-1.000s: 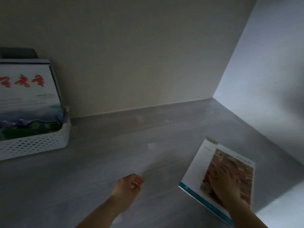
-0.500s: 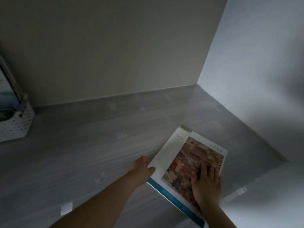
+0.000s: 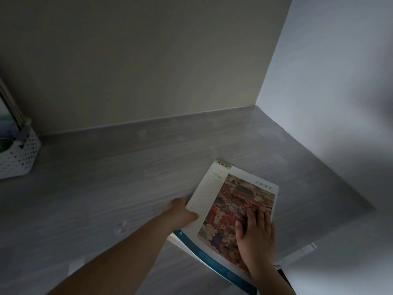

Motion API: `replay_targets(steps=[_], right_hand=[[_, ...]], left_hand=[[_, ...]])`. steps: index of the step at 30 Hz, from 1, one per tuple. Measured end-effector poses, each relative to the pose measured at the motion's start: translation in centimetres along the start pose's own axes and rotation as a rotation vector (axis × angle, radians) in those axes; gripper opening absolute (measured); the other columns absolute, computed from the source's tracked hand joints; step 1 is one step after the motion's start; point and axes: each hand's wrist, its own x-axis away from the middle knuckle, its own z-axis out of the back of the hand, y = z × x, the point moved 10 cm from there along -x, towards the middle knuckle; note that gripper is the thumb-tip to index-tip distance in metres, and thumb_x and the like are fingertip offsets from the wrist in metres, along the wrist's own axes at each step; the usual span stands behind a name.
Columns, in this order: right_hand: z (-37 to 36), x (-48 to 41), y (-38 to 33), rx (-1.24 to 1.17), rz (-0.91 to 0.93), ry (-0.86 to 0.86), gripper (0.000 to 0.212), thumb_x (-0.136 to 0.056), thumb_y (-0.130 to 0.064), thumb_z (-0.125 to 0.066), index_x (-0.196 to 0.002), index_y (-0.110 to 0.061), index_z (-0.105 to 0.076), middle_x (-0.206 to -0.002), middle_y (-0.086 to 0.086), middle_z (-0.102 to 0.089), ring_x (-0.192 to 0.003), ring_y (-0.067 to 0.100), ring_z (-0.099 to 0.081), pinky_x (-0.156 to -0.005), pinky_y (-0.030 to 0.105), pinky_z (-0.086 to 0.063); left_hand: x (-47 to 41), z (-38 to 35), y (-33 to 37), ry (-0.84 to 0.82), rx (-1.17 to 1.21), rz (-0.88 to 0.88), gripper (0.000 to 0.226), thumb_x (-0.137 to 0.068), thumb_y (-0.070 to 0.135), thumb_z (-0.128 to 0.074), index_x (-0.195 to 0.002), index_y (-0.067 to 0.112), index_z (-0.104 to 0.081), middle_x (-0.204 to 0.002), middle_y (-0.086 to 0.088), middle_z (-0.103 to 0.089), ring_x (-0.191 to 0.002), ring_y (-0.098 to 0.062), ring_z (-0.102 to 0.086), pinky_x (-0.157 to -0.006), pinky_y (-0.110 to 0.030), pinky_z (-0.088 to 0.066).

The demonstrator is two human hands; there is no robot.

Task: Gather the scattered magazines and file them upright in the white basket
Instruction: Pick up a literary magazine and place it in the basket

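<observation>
A single magazine (image 3: 231, 194) lies on the grey wood-grain desk (image 3: 106, 188), near the right side and angled so that its top points far and a little left. Its cover shows a large reddish painting, a column of small print down the left margin and a teal band along the near edge.

The left hand (image 3: 180, 216) reaches in from the near left, forearm stretched diagonally across the desk. It grips the magazine's left edge about halfway along: the thumb lies on top of the printed margin, while the fingers go under the edge and cannot be seen. Just near of that grip the near left corner looks raised off the desk, with a pale underside showing below the teal band.

The right hand (image 3: 255, 233) comes up from the near right and rests palm down on the near right part of the cover. Its fingers are straight, slightly spread and pointing far, pressing flat on the painting – it holds nothing.

The white basket (image 3: 21, 154), with perforated walls, stands at the far left of the desk, cut by the frame edge and well apart from both hands. Upright magazines (image 3: 8, 111) already stand in it, leaning a little; only a sliver of them shows.

The desk meets a beige back wall (image 3: 148, 60) on the far side and a paler right wall (image 3: 329, 81), which form a corner. Small pale tabs (image 3: 75, 266) lie on the desk – one near the left forearm, another at the near right.
</observation>
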Motion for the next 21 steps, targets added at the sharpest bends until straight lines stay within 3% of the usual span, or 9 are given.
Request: replay_targets(steps=[3, 6, 10, 13, 17, 21], right_hand=[[0.2, 0.1, -0.1, -0.015, 0.007, 0.011, 0.057, -0.093, -0.045, -0.024, -0.142, -0.020, -0.013, -0.156, 0.007, -0.007, -0.143, 0.024, -0.001, -0.117, 0.037, -0.001], [0.3, 0.2, -0.1, -0.035, 0.015, 0.019, 0.056, -0.093, -0.044, -0.028, -0.141, -0.019, -0.016, -0.155, 0.005, -0.010, -0.143, 0.022, -0.003, -0.116, 0.037, -0.003], [0.7, 0.4, -0.1, -0.084, 0.019, 0.055, 0.055, -0.091, -0.041, -0.037, -0.139, -0.018, -0.024, -0.153, 0.004, -0.018, -0.142, 0.022, -0.010, -0.116, 0.037, -0.007], [0.9, 0.5, -0.2, -0.090, 0.025, 0.061, 0.054, -0.091, -0.039, -0.039, -0.139, -0.017, -0.026, -0.153, 0.005, -0.021, -0.141, 0.023, -0.013, -0.116, 0.038, -0.009], [0.7, 0.6, -0.2, -0.059, 0.043, 0.052, 0.054, -0.091, -0.039, -0.036, -0.139, -0.017, -0.024, -0.153, 0.005, -0.019, -0.142, 0.023, -0.011, -0.116, 0.038, -0.008], [0.6, 0.6, -0.5, -0.059, 0.056, 0.050, 0.053, -0.091, -0.039, -0.036, -0.139, -0.018, -0.025, -0.153, 0.004, -0.018, -0.142, 0.022, -0.011, -0.116, 0.037, -0.007]], left_hand=[[0.3, -0.1, 0.0, -0.012, 0.069, 0.006, 0.039, -0.084, 0.017, -0.057, -0.119, 0.005, -0.044, -0.126, -0.013, -0.053, -0.101, -0.018, -0.052, -0.083, -0.024, -0.044], [0.6, 0.5, -1.0, 0.060, 0.053, 0.030, 0.037, -0.083, 0.016, -0.058, -0.116, 0.007, -0.044, -0.124, -0.012, -0.055, -0.105, -0.022, -0.054, -0.088, -0.030, -0.047], [1.1, 2.0, -1.2, 0.191, -0.202, 0.038, 0.036, -0.083, 0.024, -0.057, -0.115, 0.008, -0.051, -0.125, -0.013, -0.050, -0.113, -0.026, -0.051, -0.091, -0.034, -0.047], [0.8, 1.9, -0.2, 0.178, -0.245, 0.007, 0.039, -0.083, 0.026, -0.056, -0.117, 0.007, -0.050, -0.123, -0.012, -0.054, -0.106, -0.025, -0.058, -0.078, -0.029, -0.050], [0.3, 2.2, -0.5, 0.142, -0.072, 0.096, 0.056, -0.082, 0.028, -0.061, -0.126, 0.003, -0.038, -0.131, -0.013, -0.050, -0.113, -0.025, -0.054, -0.083, -0.027, -0.046], [-0.1, 2.5, -1.6, 0.064, 0.169, 0.187, 0.056, -0.079, 0.023, -0.065, -0.124, -0.003, -0.044, -0.127, -0.016, -0.055, -0.107, -0.024, -0.055, -0.081, -0.024, -0.042]])
